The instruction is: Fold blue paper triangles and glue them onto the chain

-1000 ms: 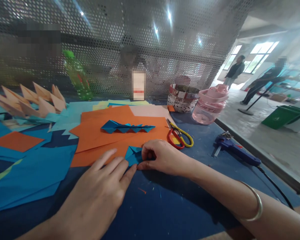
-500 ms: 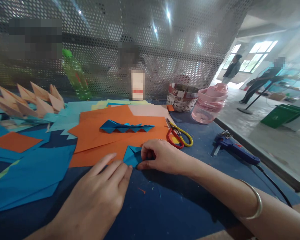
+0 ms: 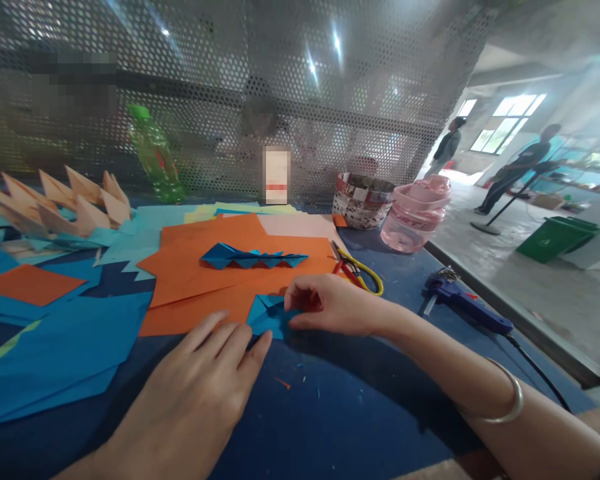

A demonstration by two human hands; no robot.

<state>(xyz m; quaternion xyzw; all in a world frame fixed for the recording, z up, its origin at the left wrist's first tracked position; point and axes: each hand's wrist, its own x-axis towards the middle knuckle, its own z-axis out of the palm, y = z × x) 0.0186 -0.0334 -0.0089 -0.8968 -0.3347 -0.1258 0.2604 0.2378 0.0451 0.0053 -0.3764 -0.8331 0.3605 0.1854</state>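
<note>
A small folded piece of blue paper (image 3: 269, 319) lies at the front edge of the orange sheets, with a crease and a raised flap on top. My left hand (image 3: 195, 380) keeps its near left corner between thumb and fingers. At the other end, my right hand (image 3: 333, 303) curls thumb and fingers round the paper's right edge, covering part of it. Just beyond both hands, a strip of joined blue folded pieces (image 3: 255, 256) rests on the orange paper (image 3: 200, 287). Scissors (image 3: 363, 270) with red and yellow handles lie behind my right hand, partly hidden by it.
Blue sheets (image 3: 65, 347) spread at left, near peach folded-paper points (image 3: 87, 213). A green bottle (image 3: 155, 157), woven basket (image 3: 363, 200) and pink bottle (image 3: 413, 217) stand along the back. To the right lies a glue gun (image 3: 465, 303) with a cord. Two people stand beyond the table.
My right hand has shifted slightly right along the blue paper, its thumb and fingers a little farther apart. My left thumb has moved slightly right. The view has tilted a little.
</note>
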